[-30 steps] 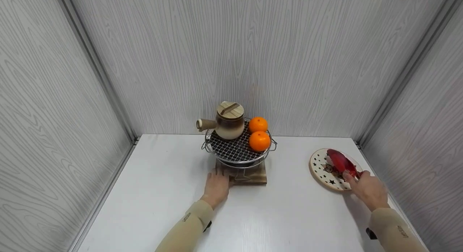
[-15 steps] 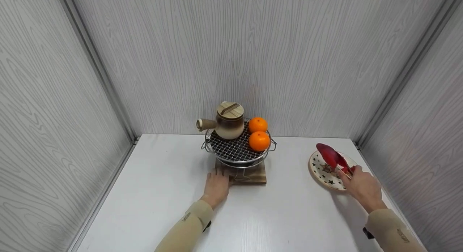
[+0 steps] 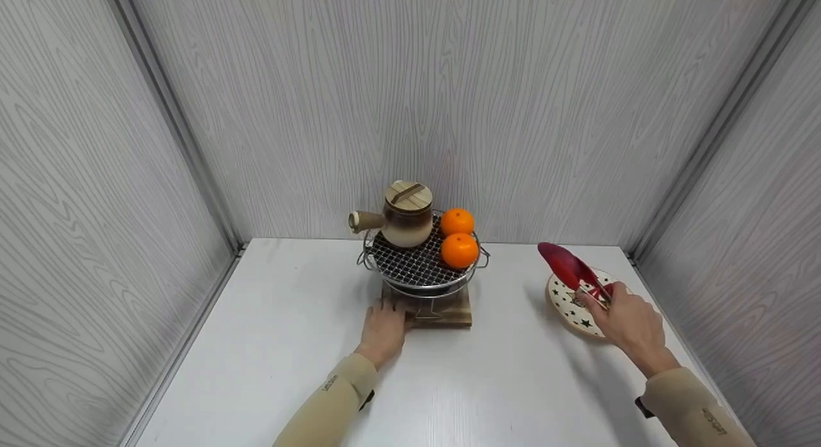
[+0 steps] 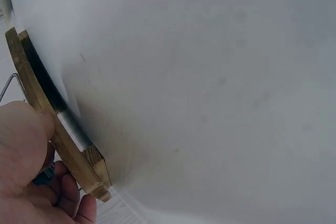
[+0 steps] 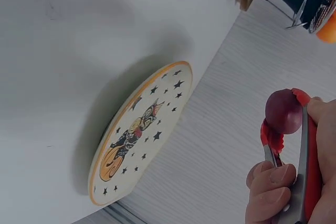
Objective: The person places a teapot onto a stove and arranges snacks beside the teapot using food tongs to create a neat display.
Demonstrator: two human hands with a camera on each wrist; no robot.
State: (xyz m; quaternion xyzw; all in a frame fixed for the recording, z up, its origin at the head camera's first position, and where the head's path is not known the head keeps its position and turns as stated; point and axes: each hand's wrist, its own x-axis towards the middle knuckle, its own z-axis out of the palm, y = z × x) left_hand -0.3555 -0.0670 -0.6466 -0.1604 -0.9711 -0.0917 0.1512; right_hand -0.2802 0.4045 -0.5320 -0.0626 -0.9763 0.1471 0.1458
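My right hand (image 3: pixel 632 322) grips red-and-metal tongs (image 5: pixel 311 163) over the plate at the right. Pinched between the red tong heads is a smooth, dark purple-red, rounded item (image 5: pixel 284 111). Below it lies a cream plate (image 3: pixel 582 320) with dark stars and a cat picture. My left hand (image 3: pixel 383 331) holds the near left corner of a wooden board (image 3: pixel 458 315), thumb against its edge in the left wrist view. On this board stands a small round grill (image 3: pixel 410 266) with a wire mesh top.
On the mesh, a brown-and-cream pot (image 3: pixel 410 230) with a wooden lid points its side handle left. Two oranges (image 3: pixel 459 251) sit at the mesh's right side. Pale wood-grain walls (image 3: pixel 532 113) close off the white table (image 3: pixel 500 383) behind and at both sides.
My right hand has lifted the tongs and the dark red item from the plate and moved them left, past the plate's far left rim. The left hand, grill, pot and oranges stay put.
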